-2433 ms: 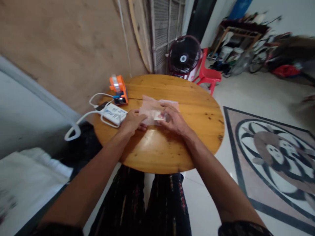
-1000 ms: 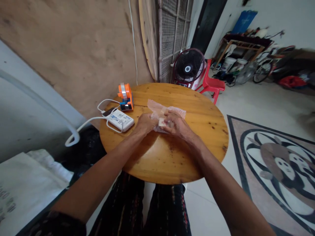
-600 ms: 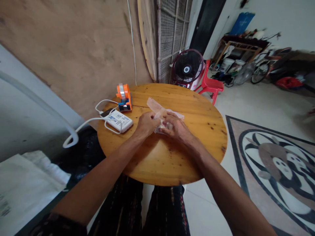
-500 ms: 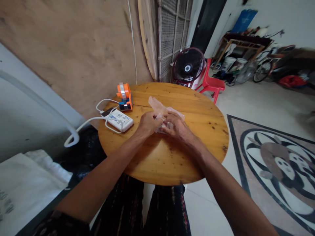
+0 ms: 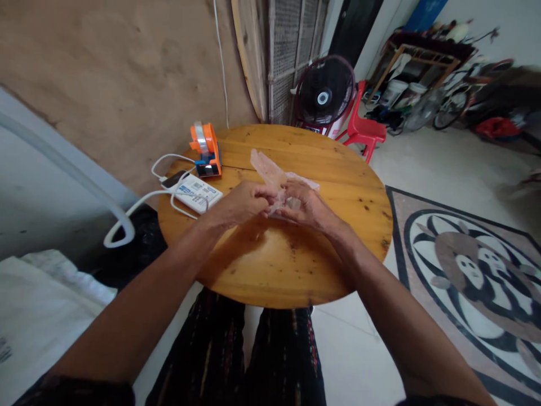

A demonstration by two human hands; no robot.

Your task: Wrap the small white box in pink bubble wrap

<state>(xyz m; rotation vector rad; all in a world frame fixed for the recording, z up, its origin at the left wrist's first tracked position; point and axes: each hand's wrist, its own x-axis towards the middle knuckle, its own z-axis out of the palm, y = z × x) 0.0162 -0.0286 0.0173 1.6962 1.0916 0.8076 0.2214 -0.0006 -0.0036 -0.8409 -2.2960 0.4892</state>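
Observation:
A thin, crumpled, see-through pinkish plastic bag [image 5: 267, 169] lies on the round wooden table [image 5: 262, 270], spreading out behind and between my hands. My left hand [image 5: 249, 200] is closed, its thumb and curled fingers pinching the bag's bunched near part. From the other side my right hand [image 5: 310, 204] curves over the bag, with thumb and fingertips closed on the plastic. Both sets of fingertips almost meet over the bunched middle. Whether anything lies inside the bag I cannot tell, as my fingers cover that part.
At the table's left stand an orange and blue tape dispenser [image 5: 208, 151] and a white power bank [image 5: 196, 192] with white cables. Beyond the far edge are a fan [image 5: 323, 97] and a red plastic chair [image 5: 364, 128]. A board wall [image 5: 114, 73] rises at the left.
The camera view has shifted, so the table sits slightly higher. My left hand has turned a little and its fingers are curled tighter on the bag. My right hand stays on the plastic.

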